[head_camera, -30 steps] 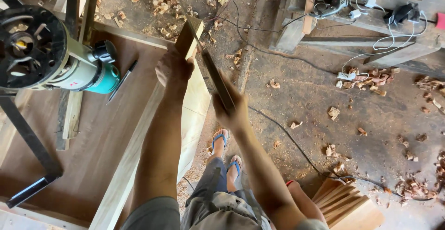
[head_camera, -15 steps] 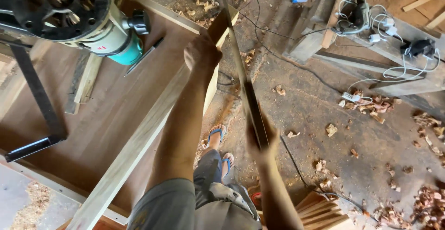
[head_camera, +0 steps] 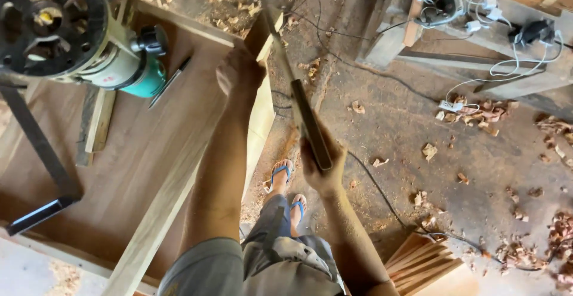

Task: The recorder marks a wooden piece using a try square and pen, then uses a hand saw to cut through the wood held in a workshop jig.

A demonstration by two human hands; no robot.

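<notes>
- The person stands at the edge of a wide brown wooden panel (head_camera: 131, 170), looking down over both arms at feet in blue sandals (head_camera: 285, 184) on the dusty floor.
- The left hand (head_camera: 239, 75) is stretched out and rests curled on the far end of a long pale board (head_camera: 173, 200), which stands on edge along the panel's right side; how tightly the fingers grip I cannot tell from here.
- The right hand (head_camera: 322, 167) is closed around the near end of a long dark wooden strip (head_camera: 292, 75), holding it out over the floor just right of the pale board, its far end pointing away towards the panel's corner.
- A teal and black power router (head_camera: 77, 39) lies on its side on the panel, well left of the left hand, with a pencil (head_camera: 170, 81) just beside it.
- A black metal bracket (head_camera: 42, 170) lies along the panel's left part.
- Wood shavings (head_camera: 471, 111) and cables (head_camera: 388, 194) lie scattered over the floor to the right.
- A low workbench (head_camera: 477, 51) with chargers and white cords stands at the top right, and a stack of light slats (head_camera: 424, 266) sits near the person's right elbow.
</notes>
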